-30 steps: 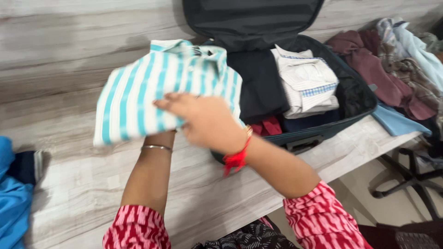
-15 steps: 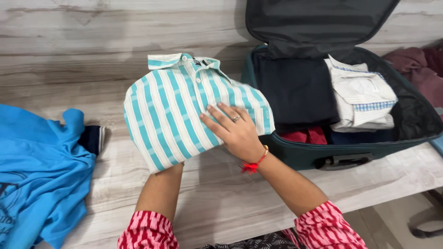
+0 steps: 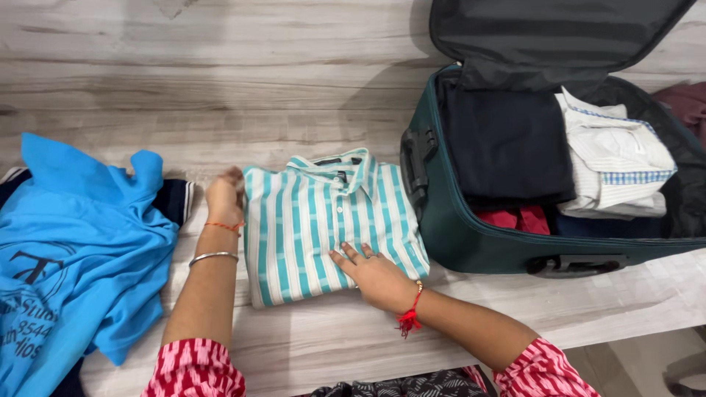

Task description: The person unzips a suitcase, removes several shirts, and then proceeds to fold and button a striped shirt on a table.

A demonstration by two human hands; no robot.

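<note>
Here, a folded striped shirt (image 3: 331, 224) lies flat on the wooden table (image 3: 220, 66), just beside an open green suitcase (image 3: 471, 235) that holds a dark garment (image 3: 507, 143), a folded white shirt (image 3: 614, 158) and something red (image 3: 515, 218), while a crumpled blue shirt (image 3: 73, 235) sits close on the other side. The right hand (image 3: 375, 273) rests palm down on the striped shirt's lower edge with its fingers (image 3: 346, 255) spread and gripping nothing. The left hand (image 3: 225, 195) touches the shirt's left edge near the collar, fingers loosely curled together, holding nothing.
</note>
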